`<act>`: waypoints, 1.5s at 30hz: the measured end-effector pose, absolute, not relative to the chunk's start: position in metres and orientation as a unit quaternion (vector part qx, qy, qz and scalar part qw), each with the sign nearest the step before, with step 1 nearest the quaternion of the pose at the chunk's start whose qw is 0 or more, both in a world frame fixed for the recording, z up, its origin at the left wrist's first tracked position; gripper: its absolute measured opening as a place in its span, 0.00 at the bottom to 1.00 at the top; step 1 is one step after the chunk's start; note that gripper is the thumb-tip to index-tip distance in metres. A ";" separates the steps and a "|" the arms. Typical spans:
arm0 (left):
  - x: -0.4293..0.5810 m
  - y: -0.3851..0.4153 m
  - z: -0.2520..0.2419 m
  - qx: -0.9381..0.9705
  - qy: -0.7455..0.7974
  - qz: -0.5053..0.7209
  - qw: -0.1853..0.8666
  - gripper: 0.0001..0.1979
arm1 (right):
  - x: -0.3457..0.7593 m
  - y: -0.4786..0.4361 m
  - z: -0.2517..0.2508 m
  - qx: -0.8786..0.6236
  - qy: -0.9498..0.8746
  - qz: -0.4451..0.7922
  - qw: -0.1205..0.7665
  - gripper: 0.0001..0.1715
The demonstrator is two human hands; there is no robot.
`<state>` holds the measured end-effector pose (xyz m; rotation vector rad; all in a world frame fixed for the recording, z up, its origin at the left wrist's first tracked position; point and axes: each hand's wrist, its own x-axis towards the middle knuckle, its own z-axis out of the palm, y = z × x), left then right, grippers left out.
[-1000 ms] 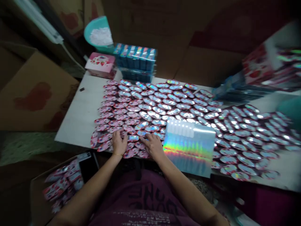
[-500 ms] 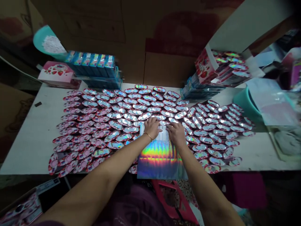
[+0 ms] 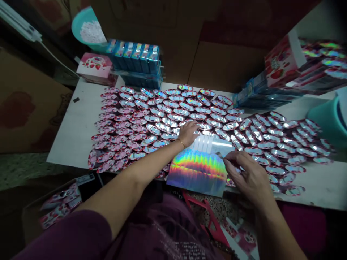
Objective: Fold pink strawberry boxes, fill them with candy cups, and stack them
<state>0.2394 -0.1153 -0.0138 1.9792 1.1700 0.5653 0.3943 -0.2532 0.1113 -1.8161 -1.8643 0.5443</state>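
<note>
A shiny rainbow-reflecting sticker sheet (image 3: 199, 166) with white strips near its upper part lies over the oval-topped packs (image 3: 187, 105). My left hand (image 3: 188, 133) rests on the sheet's upper left edge, fingers stretched out and holding nothing. By the sheet's right edge is my right hand (image 3: 248, 173), thumb and forefinger pinched on a small thin piece that looks like a sticker (image 3: 219, 155). Most packs have silvery tops; those toward the left show bare pink circles.
Blue boxes (image 3: 135, 65) and a pink strawberry box (image 3: 94, 68) stand at the back left. Another strawberry carton (image 3: 283, 59) sits on blue boxes at the right. Turquoise tubs (image 3: 78, 27) flank the table (image 3: 66, 126). A red stool (image 3: 214, 220) is below.
My right hand has lifted off the sheet's white strips and moved right and toward me, now pinching a small piece. My left hand stays on the sheet. The view has turned.
</note>
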 end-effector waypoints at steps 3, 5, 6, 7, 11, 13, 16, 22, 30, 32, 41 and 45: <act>0.179 -0.139 0.011 0.660 0.466 0.292 0.513 0.14 | 0.358 -0.258 0.117 -0.670 -0.609 0.330 0.267 0.08; 0.135 -0.173 0.025 0.565 0.442 0.254 0.649 0.20 | 0.329 -0.259 0.101 -0.669 -0.543 0.419 0.287 0.10; 0.115 -0.192 0.030 0.508 0.428 0.236 0.709 0.24 | 0.313 -0.259 0.091 -0.666 -0.506 0.461 0.296 0.11; 0.098 -0.212 0.032 0.458 0.424 0.225 0.748 0.28 | 0.298 -0.259 0.080 -0.662 -0.468 0.500 0.305 0.12; 0.056 -0.265 0.025 0.352 0.544 0.250 0.719 0.18 | 0.247 -0.266 0.043 -0.646 -0.331 0.609 0.321 0.14; 0.045 -0.272 0.018 0.351 0.595 0.255 0.676 0.15 | 0.229 -0.272 0.030 -0.643 -0.289 0.634 0.318 0.14; 0.030 -0.272 0.007 0.383 0.638 0.226 0.629 0.15 | 0.210 -0.281 0.013 -0.649 -0.266 0.641 0.312 0.13; 0.018 -0.270 -0.013 0.519 0.686 0.200 0.469 0.13 | 0.185 -0.291 -0.016 -0.686 -0.294 0.581 0.325 0.14; 0.025 -0.257 -0.022 0.638 0.688 0.138 0.318 0.11 | 0.172 -0.284 -0.029 -0.768 -0.462 0.390 0.211 0.12; 0.027 -0.256 -0.023 0.646 0.689 0.122 0.306 0.09 | 0.171 -0.280 -0.026 -0.772 -0.497 0.360 0.167 0.11; 0.032 -0.241 -0.015 0.634 0.670 0.210 0.324 0.10 | 0.240 -0.283 -0.003 -0.750 -0.576 0.256 0.202 0.15; 0.096 -0.202 -0.006 0.791 0.511 0.205 0.267 0.18 | 0.342 -0.263 -0.008 -0.744 -0.598 0.101 0.281 0.18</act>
